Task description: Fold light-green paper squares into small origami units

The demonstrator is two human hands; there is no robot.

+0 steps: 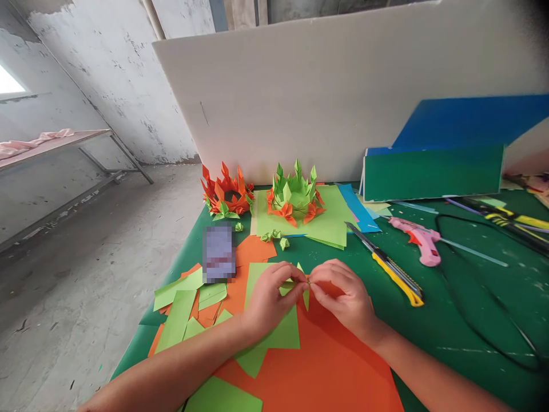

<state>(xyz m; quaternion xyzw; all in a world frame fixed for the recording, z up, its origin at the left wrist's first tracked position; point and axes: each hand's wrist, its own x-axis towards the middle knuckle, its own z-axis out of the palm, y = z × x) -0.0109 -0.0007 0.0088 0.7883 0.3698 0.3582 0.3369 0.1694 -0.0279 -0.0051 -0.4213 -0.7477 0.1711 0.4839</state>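
Observation:
My left hand and my right hand meet over an orange sheet, thumbs and fingertips pinched together. Between them is a small piece of green paper, pointed at its visible ends; the fingers hide its middle. Under my left hand lie cut green sheets. Beyond the hands stand two folded-paper crowns: an orange crown with green pieces at its base, and a green crown with orange flowers around it. Small crumpled green paper pieces lie in front of them.
A yellow utility knife and a pink glue gun with its cord lie on the green table to the right. Pliers rest farther right. A blurred-out rectangular object is at left. A white board stands behind.

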